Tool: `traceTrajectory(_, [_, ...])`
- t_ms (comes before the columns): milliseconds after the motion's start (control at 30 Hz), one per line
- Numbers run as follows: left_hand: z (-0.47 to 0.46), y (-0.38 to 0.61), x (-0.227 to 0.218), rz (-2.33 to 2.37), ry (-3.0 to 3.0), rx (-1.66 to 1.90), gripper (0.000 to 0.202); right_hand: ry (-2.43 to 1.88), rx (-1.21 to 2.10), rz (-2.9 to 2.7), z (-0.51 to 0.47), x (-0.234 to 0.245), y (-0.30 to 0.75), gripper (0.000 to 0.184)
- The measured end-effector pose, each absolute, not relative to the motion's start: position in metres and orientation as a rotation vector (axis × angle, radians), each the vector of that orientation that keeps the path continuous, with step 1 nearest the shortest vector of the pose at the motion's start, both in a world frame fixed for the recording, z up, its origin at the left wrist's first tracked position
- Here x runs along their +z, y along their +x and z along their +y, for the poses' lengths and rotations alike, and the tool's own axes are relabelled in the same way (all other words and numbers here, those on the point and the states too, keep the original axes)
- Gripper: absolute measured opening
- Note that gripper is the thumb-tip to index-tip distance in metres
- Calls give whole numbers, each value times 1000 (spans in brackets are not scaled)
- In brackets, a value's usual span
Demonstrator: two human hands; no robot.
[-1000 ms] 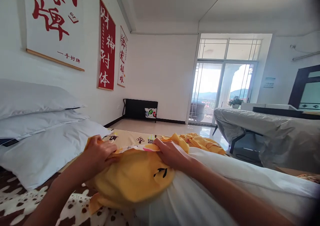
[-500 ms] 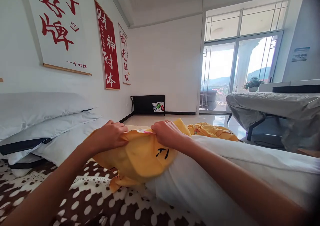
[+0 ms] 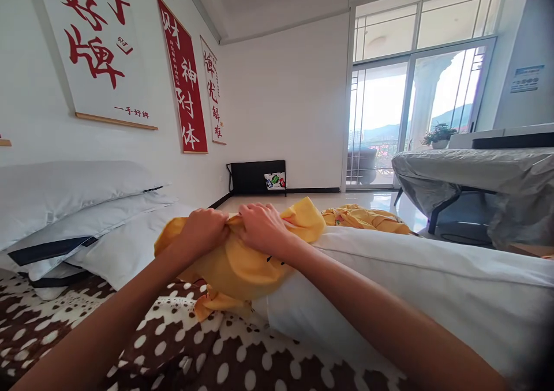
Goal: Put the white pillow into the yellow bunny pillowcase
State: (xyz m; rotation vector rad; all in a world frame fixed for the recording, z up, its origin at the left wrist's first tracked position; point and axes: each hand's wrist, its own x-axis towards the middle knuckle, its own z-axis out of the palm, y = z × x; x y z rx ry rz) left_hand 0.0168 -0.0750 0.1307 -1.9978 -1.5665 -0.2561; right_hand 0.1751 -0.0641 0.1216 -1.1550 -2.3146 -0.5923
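A yellow pillowcase point(image 3: 234, 270) covers the near end of a long white pillow point(image 3: 415, 287) that lies across the bed in front of me. My left hand point(image 3: 203, 229) and my right hand point(image 3: 259, 226) sit side by side on top of it, both with fingers curled tight around the bunched yellow fabric at its edge. The rest of the yellow cloth point(image 3: 363, 218) trails off behind the white pillow.
Stacked white pillows point(image 3: 78, 206) lie against the wall at left. A brown sheet with white spots point(image 3: 173, 350) covers the bed. A grey-covered table point(image 3: 476, 177) stands at right, a black low shelf point(image 3: 257, 176) by the far wall, glass balcony doors point(image 3: 415, 108) beyond.
My two hands have drawn together on the yellow pillowcase, gathering its edge; a second ago they gripped it well apart. The view has also tilted and shifted left.
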Motion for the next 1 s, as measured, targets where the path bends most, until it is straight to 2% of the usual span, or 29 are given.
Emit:
traceTrajectory(100, [-71,18,123,-1557,-2091,-341,25,-1093,-522,-2311,-62,112,168,16])
traceTrajectory(233, [-73,6,111,-1427,-2330,-460,21,-881,-713,-2396,-44,97,172,18])
traceTrajectory(433, [-89,-7,103,-1345,-2244,-276,16,-708,-864,-2457,-34,90,181,18])
traceTrajectory(633, [-105,1,118,-1387,-2036,-137,12,-602,-927,-2536,-43,95,183,25])
traceTrajectory(767, [-108,-2,125,-1488,-2010,-264,18,-700,-888,-2544,-47,101,182,21])
traceTrajectory(900, [-103,-8,122,-1499,-2281,-410,14,-696,-814,-2453,-55,102,173,14])
traceTrajectory(1000, [-97,-13,119,-1540,-2499,-523,16,-633,-719,-2413,-59,97,167,17])
